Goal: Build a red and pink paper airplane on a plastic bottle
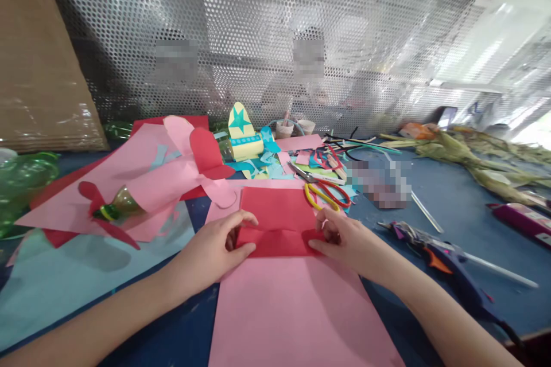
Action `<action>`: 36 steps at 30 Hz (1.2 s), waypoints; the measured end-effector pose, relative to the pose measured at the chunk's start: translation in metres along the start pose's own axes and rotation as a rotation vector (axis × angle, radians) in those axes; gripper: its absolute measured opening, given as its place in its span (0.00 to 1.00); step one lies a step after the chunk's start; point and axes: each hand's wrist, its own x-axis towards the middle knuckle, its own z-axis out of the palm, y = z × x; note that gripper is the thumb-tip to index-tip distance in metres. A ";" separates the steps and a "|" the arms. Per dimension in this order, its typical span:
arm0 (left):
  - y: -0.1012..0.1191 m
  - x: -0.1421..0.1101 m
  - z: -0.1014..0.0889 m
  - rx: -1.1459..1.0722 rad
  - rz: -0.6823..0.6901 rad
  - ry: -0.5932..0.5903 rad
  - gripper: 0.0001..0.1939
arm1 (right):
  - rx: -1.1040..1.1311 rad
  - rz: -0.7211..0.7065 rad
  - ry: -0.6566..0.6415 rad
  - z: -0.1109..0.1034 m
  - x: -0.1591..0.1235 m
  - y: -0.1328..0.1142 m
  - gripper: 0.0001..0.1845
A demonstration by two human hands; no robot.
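A red sheet of paper point(278, 209) lies on a larger pink sheet point(297, 309), with its near edge folded up into a band. My left hand point(213, 249) pinches the left end of that fold, thumb on top. My right hand point(344, 241) pinches the right end the same way. Both hands are closed on the red paper.
Scissors point(321, 189) with yellow and red handles lie just beyond the red paper. A glue gun point(434, 258) rests at the right. A pink paper plane on a green bottle point(124, 200) sits at the left, paper scraps and a yellow rocket point(243, 137) behind, dried husks point(473, 155) far right.
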 end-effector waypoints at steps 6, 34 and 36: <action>-0.002 0.001 -0.001 0.002 0.104 -0.018 0.11 | -0.037 0.015 -0.044 -0.001 0.000 0.000 0.06; 0.002 -0.018 0.010 0.356 0.818 0.109 0.16 | -0.045 -0.001 -0.052 0.001 -0.003 0.001 0.09; 0.003 -0.019 0.010 0.411 0.822 0.071 0.15 | -0.059 0.004 -0.059 0.000 -0.004 0.000 0.09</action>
